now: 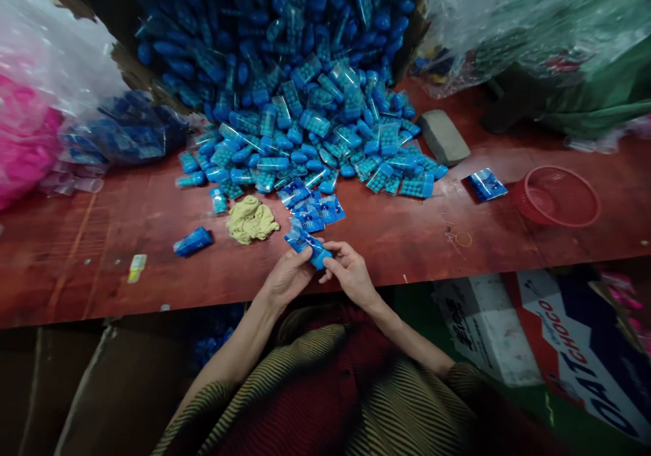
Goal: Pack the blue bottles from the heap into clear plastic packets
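At the table's front edge, my left hand (291,276) and my right hand (350,273) are both closed on a small blue-capped container (320,258). A shiny blue printed wrapper (299,237) is around its far end or against it; I cannot tell which. Just beyond my hands lie several flat printed blue wrappers (312,212), overlapping. Behind them spreads a big heap of clear containers (315,123) with blue ends and turquoise beads inside. A crumpled yellow-green cloth (251,220) lies left of the wrappers, and a wrapped blue piece (193,241) rests farther left.
On the red table (407,245), a red plastic basket (559,198) stands at right beside more blue wrappers (487,184). A grey block (443,137) sits by the heap. Plastic bags (574,28) crowd both back corners. Printed cartons (574,347) are below the front edge.
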Demonstrator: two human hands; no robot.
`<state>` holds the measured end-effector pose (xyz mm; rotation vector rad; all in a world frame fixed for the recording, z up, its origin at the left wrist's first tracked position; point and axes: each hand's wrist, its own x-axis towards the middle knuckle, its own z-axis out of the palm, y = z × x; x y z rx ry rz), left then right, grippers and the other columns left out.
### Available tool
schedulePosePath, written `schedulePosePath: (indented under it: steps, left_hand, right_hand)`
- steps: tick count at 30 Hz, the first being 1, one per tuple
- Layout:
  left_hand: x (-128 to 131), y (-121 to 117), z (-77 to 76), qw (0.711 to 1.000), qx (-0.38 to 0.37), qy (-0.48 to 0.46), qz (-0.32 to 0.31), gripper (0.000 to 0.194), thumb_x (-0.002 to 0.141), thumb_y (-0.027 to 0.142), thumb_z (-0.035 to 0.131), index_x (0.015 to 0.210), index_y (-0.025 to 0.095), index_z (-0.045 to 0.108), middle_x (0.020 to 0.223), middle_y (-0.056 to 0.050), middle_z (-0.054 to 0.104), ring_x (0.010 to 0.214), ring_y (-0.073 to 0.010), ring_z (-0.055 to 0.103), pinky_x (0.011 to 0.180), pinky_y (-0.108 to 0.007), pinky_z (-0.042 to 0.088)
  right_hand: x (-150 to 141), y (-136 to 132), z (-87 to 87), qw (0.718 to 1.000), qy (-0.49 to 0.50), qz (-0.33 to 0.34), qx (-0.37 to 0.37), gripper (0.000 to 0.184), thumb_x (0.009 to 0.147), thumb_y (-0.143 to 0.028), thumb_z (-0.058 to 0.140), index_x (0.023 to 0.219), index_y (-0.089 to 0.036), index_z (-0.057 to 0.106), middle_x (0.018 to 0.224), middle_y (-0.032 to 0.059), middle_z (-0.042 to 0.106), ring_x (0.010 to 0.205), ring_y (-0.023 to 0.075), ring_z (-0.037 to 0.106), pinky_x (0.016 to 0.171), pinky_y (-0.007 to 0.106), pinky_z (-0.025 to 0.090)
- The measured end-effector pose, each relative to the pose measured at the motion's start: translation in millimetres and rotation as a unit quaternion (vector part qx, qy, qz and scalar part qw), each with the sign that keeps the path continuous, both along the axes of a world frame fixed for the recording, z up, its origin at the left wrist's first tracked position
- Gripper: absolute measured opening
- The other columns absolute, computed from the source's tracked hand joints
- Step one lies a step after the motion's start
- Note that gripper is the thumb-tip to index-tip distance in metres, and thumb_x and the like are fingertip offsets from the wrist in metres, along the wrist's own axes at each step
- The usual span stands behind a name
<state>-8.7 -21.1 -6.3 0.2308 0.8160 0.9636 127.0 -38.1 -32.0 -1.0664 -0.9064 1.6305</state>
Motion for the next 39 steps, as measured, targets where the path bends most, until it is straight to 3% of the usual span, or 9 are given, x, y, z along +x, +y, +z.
schedulePosePath:
  steps: [2,9,11,15,22,26,31,35,39]
  left_hand:
    - [-1.8,-0.4,1.2,1.000,-0.004,-0.017,-0.023,0.024,0.071,0.015,0.070,0.094,0.009,0.067,0.088,-0.008,0.071,0.079,-0.0168,0.065,0.074,-0.028,0.051]
    - [1.8,2.0,1.9,0.996,-0.017,0.055,0.074,0.009,0.077,0.018,0.066,0.084,0.012,0.066,0.079,-0.005,0.071,0.085,-0.0172,0.066,0.085,-0.029,0.049]
    - [-2.0,3.6,-0.6,0.998,-0.019,0.045,0.045,0.012,0.074,0.017,0.067,0.086,0.012,0.067,0.077,-0.005,0.071,0.083,-0.0175,0.066,0.082,-0.029,0.050]
    - [-6.8,4.9,-2.9,1.000,0.000,-0.006,-0.015,0.017,0.072,0.020,0.070,0.086,0.011,0.067,0.080,-0.007,0.071,0.078,-0.0184,0.066,0.073,-0.029,0.052]
    - [19.4,-11.2,-3.1,0.999,0.003,-0.021,0.041,0.022,0.078,0.024,0.065,0.098,0.016,0.065,0.100,-0.007,0.069,0.066,-0.0127,0.061,0.050,-0.022,0.045]
    - [14.3,-12.2,-1.0,0.999,-0.001,-0.002,0.053,0.022,0.077,0.023,0.066,0.097,0.014,0.065,0.098,-0.008,0.070,0.084,-0.0167,0.064,0.066,-0.025,0.050]
    - [-7.9,-4.1,7.7,0.999,0.038,-0.021,0.005,0.048,0.066,0.017,0.075,0.113,0.014,0.061,0.106,-0.012,0.069,0.106,-0.0246,0.060,0.092,-0.036,0.045]
    - [-6.1,-6.7,8.1,0.999,0.045,-0.016,0.008,0.046,0.062,0.015,0.078,0.105,0.013,0.063,0.105,-0.012,0.069,0.107,-0.0250,0.060,0.090,-0.035,0.047]
    - [4.4,-12.0,6.8,0.999,0.023,-0.010,0.030,0.031,0.068,0.018,0.073,0.098,0.016,0.063,0.099,-0.008,0.070,0.093,-0.0223,0.064,0.076,-0.033,0.054]
  right_hand:
    - [0.6,-2.0,-2.6,0.999,-0.021,0.000,0.025,0.029,0.077,-0.034,0.063,0.102,-0.020,0.057,0.086,-0.0007,0.059,0.059,0.0067,0.054,0.055,0.024,0.057]
    - [5.2,-3.1,-3.1,0.976,-0.182,0.004,0.120,0.024,0.080,-0.029,0.062,0.103,-0.022,0.061,0.092,0.0026,0.061,0.076,0.0128,0.058,0.075,0.031,0.053]
    - [5.5,0.7,1.0,0.981,-0.148,0.009,0.125,0.028,0.077,-0.026,0.065,0.105,-0.023,0.060,0.093,0.0020,0.061,0.079,0.0129,0.058,0.077,0.030,0.052]
    - [4.1,7.5,9.2,0.998,0.013,0.048,0.050,0.046,0.068,-0.021,0.070,0.112,-0.025,0.054,0.085,-0.0020,0.058,0.068,0.0096,0.056,0.058,0.023,0.054]
    - [-2.4,1.5,3.9,0.997,0.046,-0.051,-0.019,0.054,0.074,-0.021,0.064,0.122,-0.028,0.040,0.068,-0.0107,0.050,0.040,0.0029,0.047,0.045,0.020,0.051]
    - [1.4,3.8,2.7,1.000,0.020,-0.013,-0.012,0.060,0.072,-0.021,0.067,0.125,-0.026,0.038,0.069,-0.0104,0.052,0.043,0.0035,0.051,0.047,0.020,0.052]
    - [7.0,14.0,8.9,0.985,0.140,0.086,-0.058,0.058,0.069,-0.023,0.071,0.119,-0.026,0.041,0.072,-0.0098,0.056,0.041,0.0037,0.051,0.046,0.026,0.058]
    - [7.9,17.5,9.1,0.973,0.190,0.117,-0.069,0.059,0.067,-0.027,0.074,0.117,-0.027,0.042,0.095,-0.0038,0.061,0.041,0.0012,0.049,0.043,0.025,0.058]
    - [6.7,16.3,3.5,0.977,0.173,0.105,-0.069,0.065,0.065,-0.026,0.074,0.121,-0.029,0.040,0.090,-0.0061,0.060,0.041,0.0016,0.048,0.042,0.023,0.056]
